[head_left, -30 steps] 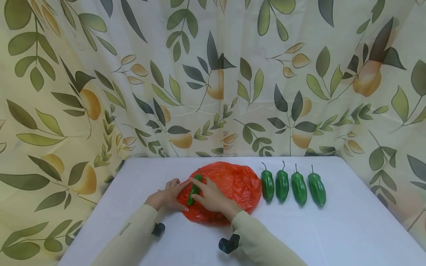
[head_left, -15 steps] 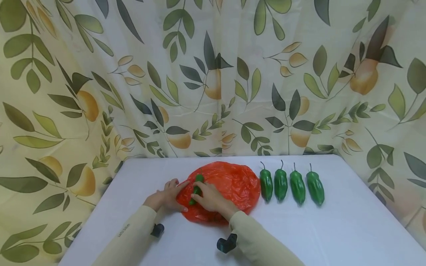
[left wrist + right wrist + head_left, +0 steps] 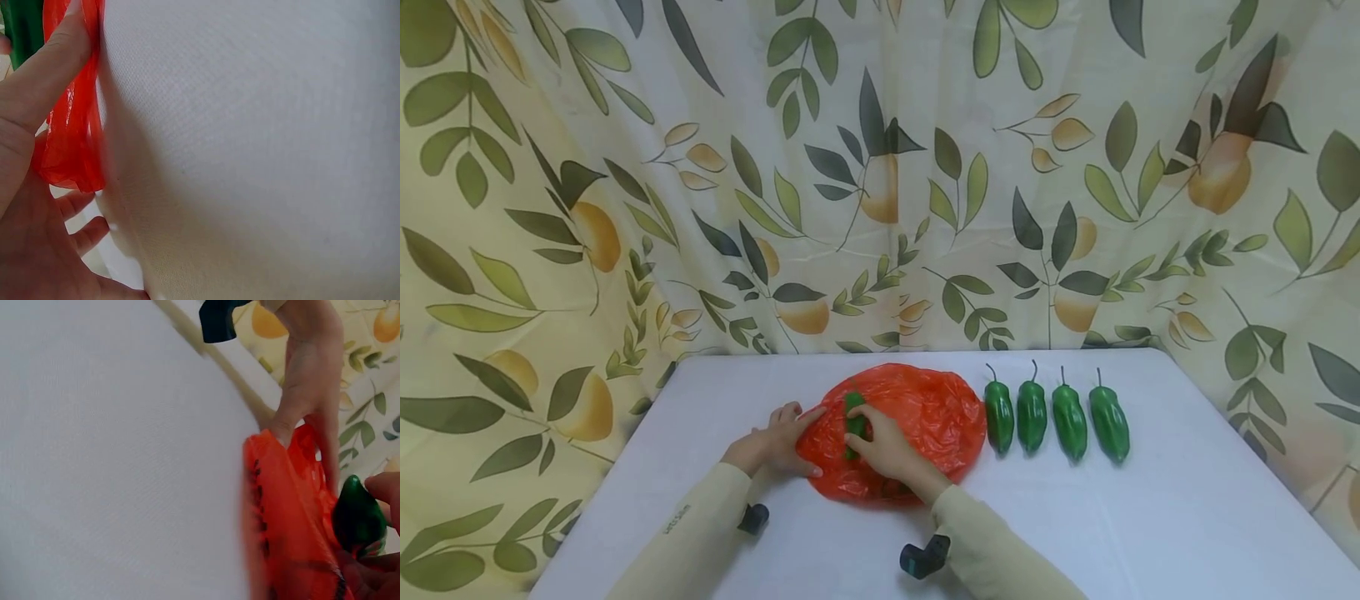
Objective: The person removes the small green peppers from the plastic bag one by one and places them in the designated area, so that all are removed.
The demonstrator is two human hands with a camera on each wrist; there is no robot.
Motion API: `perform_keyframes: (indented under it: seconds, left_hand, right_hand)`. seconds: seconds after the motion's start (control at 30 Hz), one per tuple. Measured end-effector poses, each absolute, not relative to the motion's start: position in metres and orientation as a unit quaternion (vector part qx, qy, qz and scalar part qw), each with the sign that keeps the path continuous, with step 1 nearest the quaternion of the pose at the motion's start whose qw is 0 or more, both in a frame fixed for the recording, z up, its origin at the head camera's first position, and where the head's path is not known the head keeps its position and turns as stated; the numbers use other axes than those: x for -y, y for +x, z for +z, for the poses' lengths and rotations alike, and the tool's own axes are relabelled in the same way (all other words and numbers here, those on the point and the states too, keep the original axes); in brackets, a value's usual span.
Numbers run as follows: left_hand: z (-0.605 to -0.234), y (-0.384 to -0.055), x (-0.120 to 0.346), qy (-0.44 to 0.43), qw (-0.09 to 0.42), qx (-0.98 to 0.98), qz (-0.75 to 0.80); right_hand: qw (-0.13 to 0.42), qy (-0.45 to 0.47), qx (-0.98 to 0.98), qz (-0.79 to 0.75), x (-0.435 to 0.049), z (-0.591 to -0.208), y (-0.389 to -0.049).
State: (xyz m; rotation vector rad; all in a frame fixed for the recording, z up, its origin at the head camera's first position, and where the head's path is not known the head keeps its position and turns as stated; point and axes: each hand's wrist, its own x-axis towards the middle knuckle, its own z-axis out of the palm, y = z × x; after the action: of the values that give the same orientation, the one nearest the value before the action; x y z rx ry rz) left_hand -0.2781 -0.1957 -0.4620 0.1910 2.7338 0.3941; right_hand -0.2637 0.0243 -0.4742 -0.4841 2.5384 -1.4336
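Observation:
A red plastic bag lies crinkled in the middle of the white table. At its left edge my left hand touches the bag with thumb and forefinger spread apart. In the left wrist view, red film lies against that hand, and its other fingers stand apart from one another. My right hand grips a green pepper over the left part of the bag. Its fingers cover the pepper's middle. In the right wrist view the pepper's pointed end faces the bag beside the left hand.
Several more green peppers stand in a row right of the bag, stems toward the back. A curtain printed with leaves and fruit hangs behind the white table. Black wrist cameras sit on both sleeves.
The right hand has moved slightly right with the pepper, which now stands more upright in the head view. The left hand stays at the bag's left edge.

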Motion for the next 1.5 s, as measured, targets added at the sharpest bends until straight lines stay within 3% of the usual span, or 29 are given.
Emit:
perform_keyframes:
  seconds: [0.8, 1.37, 1.5]
  left_hand:
    - [-0.463, -0.276, 0.196, 0.065, 0.177, -0.971, 0.148]
    - [-0.461, -0.277, 0.195, 0.067, 0.183, -0.969, 0.154]
    - [-0.462, -0.276, 0.197, 0.061, 0.184, -0.969, 0.153]
  right_hand:
    - [0.095, -0.124, -0.8, -0.58, -0.069, -0.451, -0.253]
    - [0.086, -0.172, -0.791, -0.581, -0.115, -0.446, -0.233]
    - [0.063, -0.18, -0.798, -0.571, -0.123, -0.447, -0.229]
